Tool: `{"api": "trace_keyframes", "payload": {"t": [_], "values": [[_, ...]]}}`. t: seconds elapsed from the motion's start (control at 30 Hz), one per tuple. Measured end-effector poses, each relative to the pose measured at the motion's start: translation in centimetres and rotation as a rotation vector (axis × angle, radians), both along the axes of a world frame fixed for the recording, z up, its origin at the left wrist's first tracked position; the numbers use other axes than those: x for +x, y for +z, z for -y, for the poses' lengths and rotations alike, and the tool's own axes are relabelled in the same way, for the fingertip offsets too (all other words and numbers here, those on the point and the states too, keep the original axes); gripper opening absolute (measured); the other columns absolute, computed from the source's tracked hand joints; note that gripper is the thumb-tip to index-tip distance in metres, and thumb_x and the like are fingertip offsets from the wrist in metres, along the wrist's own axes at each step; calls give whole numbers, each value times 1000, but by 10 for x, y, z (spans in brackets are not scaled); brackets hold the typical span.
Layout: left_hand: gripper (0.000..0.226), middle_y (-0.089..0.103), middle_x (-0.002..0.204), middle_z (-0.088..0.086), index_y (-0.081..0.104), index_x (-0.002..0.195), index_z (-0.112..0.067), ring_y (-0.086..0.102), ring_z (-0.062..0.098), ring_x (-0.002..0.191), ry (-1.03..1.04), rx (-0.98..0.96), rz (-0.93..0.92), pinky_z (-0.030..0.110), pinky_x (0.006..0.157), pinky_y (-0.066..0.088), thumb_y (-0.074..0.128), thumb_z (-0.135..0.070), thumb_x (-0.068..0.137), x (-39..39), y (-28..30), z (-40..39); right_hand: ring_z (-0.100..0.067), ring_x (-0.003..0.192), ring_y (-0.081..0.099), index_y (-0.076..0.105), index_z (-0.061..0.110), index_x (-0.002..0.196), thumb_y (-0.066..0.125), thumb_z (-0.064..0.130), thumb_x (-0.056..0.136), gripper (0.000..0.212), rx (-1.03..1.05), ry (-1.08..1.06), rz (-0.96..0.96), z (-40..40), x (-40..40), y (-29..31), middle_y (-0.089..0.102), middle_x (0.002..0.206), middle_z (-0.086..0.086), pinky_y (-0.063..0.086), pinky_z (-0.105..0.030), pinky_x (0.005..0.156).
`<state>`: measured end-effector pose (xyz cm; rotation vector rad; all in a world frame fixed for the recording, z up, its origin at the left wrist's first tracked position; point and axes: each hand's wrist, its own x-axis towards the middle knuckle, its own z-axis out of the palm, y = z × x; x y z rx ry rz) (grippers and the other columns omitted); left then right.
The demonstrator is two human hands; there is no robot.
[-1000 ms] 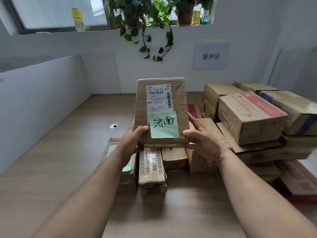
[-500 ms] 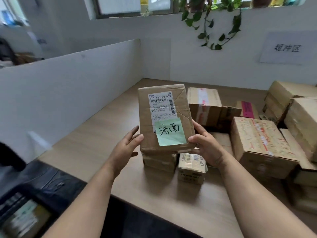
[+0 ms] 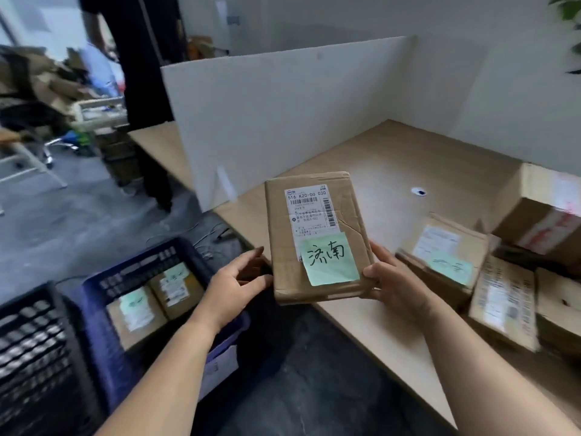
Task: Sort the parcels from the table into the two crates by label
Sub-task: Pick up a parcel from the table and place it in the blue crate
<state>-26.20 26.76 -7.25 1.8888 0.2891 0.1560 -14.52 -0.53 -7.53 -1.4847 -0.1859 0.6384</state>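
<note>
I hold a brown cardboard parcel [image 3: 317,237] upright over the table's left edge; it bears a white shipping label and a green handwritten note. My right hand [image 3: 396,284] grips its lower right corner. My left hand [image 3: 235,287] has its fingers nearly straight beside the parcel's lower left edge, and I cannot tell if it touches. On the floor to the lower left stands a blue crate [image 3: 94,328] with two labelled parcels inside. A black crate [image 3: 31,357] sits left of it, its inside hidden.
More parcels lie on the wooden table [image 3: 408,158] at the right, the nearest one [image 3: 440,256] with a green note. A white divider panel [image 3: 283,114] runs along the table's left side. A person [image 3: 147,89] stands further back on the left.
The view has swung left from the table to the crates. The parcel has travelled left to the table's edge. My left hand has let go of it and opened.
</note>
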Motion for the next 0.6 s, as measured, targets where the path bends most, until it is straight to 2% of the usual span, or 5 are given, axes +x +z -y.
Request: {"api": "trace_keyframes", "payload": {"t": [0.1, 0.17, 0.23, 0.4, 0.6], "values": [[51, 63, 113, -23, 53, 125, -40, 57, -9, 106, 38, 8, -36, 8, 88, 41, 74, -22, 83, -26, -11, -37, -33, 99, 62, 47, 40, 138, 69, 24, 57, 86, -19, 68, -56, -44, -7, -12, 68, 121, -13, 47, -56, 101], [50, 60, 110, -29, 52, 125, -40, 55, -12, 103, 89, 8, -64, 5, 85, 39, 73, -21, 83, -45, -20, -64, -31, 99, 60, 49, 38, 137, 70, 27, 51, 89, -28, 116, -93, -78, -14, -21, 64, 125, -19, 52, -52, 94], [50, 57, 112, -30, 52, 123, -44, 54, -6, 109, 125, 7, -85, 13, 93, 38, 73, -22, 83, -61, -29, -87, -31, 100, 61, 51, 37, 135, 70, 26, 50, 87, -25, 161, -118, -108, -20, -28, 66, 123, -17, 55, -47, 85], [53, 58, 129, -16, 52, 130, -41, 51, 5, 123, 193, 1, -182, 33, 109, 37, 73, -28, 83, -98, -53, -144, -34, 116, 61, 49, 39, 136, 69, 27, 53, 87, -54, 303, -156, -179, -34, -48, 67, 125, -4, 51, -55, 95], [59, 51, 138, -13, 49, 137, -32, 44, 6, 130, 254, 9, -283, 31, 112, 32, 72, -24, 84, -131, -76, -196, -32, 124, 56, 40, 41, 144, 69, 31, 60, 90, -119, 459, -193, -245, -42, -74, 61, 133, -3, 50, -56, 97]]}}
